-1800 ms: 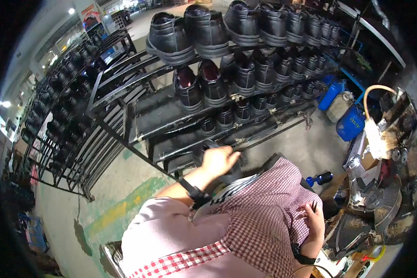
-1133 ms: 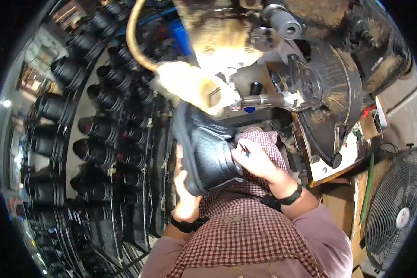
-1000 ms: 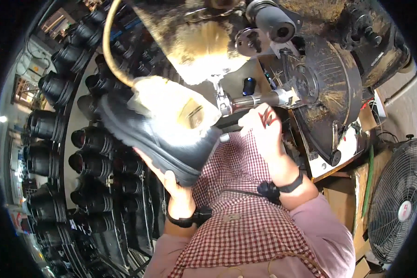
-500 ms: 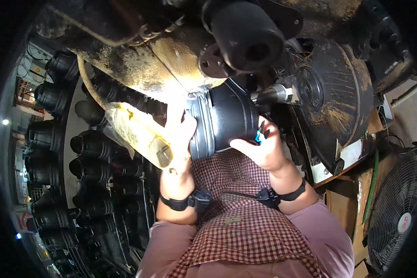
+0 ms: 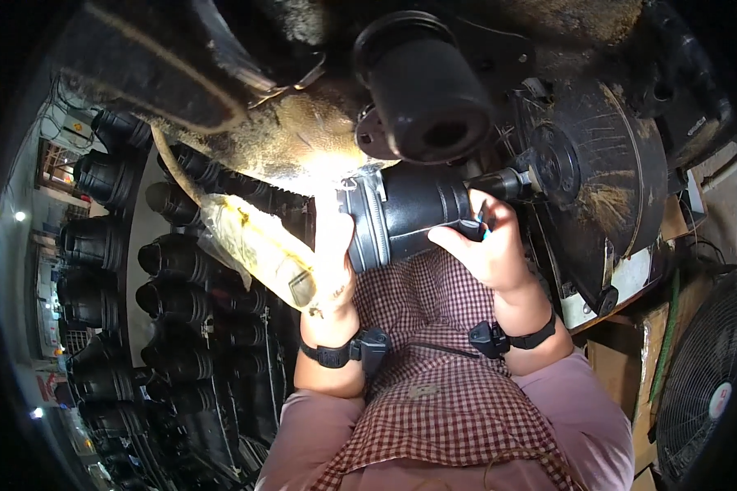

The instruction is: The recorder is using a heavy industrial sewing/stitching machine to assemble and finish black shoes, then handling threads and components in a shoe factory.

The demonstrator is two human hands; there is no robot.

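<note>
1. On the far left, a rack of black boots (image 5: 151, 278) stands in rows, well apart from the work.
2. The left hand (image 5: 333, 254) grips the sole end of a black boot (image 5: 405, 214); its fingers (image 5: 332, 222) are closed flat against the ribbed sole.
3. The boot sits centre frame, held up against a spindle (image 5: 504, 182) of a grimy machine (image 5: 598, 172).
4. The right hand (image 5: 487, 250) clasps the boot's upper; fingers curled firmly around it.
5. Judgement: doing this well likely means steady two-handed pressure, turning the boot evenly and keeping the fingers clear of the spindle.
6. A wire-guarded fan (image 5: 700, 376) stands at far right.
</note>
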